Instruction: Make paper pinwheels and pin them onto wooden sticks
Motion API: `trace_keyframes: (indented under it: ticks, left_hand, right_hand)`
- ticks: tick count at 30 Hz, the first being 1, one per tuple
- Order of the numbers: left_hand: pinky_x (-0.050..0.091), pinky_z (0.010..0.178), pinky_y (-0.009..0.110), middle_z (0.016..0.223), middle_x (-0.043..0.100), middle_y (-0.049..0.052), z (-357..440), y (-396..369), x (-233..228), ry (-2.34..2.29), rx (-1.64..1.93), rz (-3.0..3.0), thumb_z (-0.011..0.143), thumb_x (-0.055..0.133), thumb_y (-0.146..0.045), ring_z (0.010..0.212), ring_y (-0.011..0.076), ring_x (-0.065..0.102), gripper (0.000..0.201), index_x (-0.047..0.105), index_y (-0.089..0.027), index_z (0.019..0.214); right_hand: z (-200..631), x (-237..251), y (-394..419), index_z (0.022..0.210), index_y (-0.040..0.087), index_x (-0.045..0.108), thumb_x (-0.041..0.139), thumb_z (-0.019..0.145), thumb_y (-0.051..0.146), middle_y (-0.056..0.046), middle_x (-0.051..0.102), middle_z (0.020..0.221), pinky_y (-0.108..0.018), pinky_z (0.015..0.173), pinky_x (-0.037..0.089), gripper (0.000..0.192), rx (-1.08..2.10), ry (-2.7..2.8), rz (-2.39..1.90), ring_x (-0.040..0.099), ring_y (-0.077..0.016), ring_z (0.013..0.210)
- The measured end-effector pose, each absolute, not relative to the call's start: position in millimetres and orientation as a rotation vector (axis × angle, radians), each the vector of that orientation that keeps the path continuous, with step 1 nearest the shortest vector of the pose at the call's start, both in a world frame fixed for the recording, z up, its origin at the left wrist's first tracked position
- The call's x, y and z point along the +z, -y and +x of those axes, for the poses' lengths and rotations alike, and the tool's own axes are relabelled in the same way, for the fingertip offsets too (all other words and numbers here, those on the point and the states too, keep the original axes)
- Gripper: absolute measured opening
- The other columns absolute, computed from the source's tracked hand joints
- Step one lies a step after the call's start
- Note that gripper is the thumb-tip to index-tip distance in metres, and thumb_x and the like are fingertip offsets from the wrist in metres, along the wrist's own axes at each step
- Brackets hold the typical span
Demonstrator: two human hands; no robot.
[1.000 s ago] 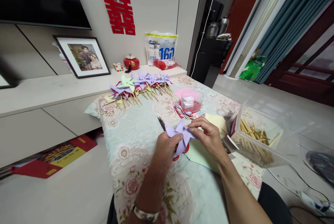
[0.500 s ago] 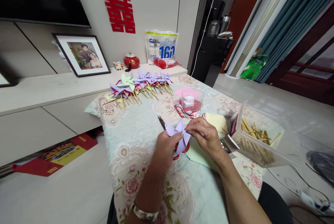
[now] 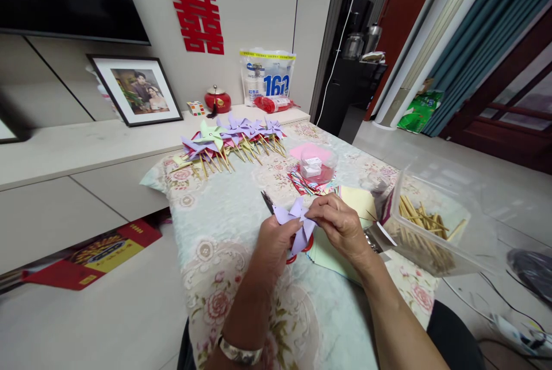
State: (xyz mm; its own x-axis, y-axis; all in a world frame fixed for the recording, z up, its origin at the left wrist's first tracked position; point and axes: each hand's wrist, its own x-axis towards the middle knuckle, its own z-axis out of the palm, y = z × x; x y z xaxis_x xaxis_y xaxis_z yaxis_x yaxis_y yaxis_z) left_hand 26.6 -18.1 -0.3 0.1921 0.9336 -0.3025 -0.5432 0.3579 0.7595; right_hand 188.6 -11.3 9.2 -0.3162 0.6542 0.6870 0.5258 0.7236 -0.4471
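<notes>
A purple paper pinwheel (image 3: pixel 303 233) with folded blades is held up between both hands over the table. My left hand (image 3: pixel 276 236) is closed on its left side, the thumb pressed near the centre. With pinched fingertips my right hand (image 3: pixel 338 222) grips the pinwheel's right side near the middle; whether a pin is in that pinch is hidden. Underneath lies a pair of scissors (image 3: pixel 267 201), its dark blades pointing away and its red handles partly covered. Light green paper sheets (image 3: pixel 330 259) rest below my right wrist.
Finished pinwheels on sticks (image 3: pixel 241 139) lie in a heap at the table's far side. A clear plastic bin (image 3: pixel 468 255) of wooden sticks (image 3: pixel 425 226) stands at the right. A round clear container (image 3: pixel 326 170) sits on patterned paper, near yellow sheets (image 3: pixel 360 203).
</notes>
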Motion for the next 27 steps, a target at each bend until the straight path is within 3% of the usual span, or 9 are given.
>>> trace_keyframes:
  ticks: [27]
  left_hand:
    - [0.049, 0.065, 0.027, 0.067, 0.070, 0.002, 25.5, 17.2, 0.8, -0.793, 1.125, 0.559, 0.057, 0.079, -0.020, 0.064, 0.0175, 0.064, 0.024, 0.073, -0.015, 0.079]
  right_hand:
    - [187.7, 10.5, 13.1, 0.097, 0.027, 0.073, 0.050, 0.095, 0.007, -0.006, 0.064, 0.091, -0.034, 0.073, 0.050, 0.030, 0.121, 2.049, -0.874, 0.061, -0.0194, 0.085]
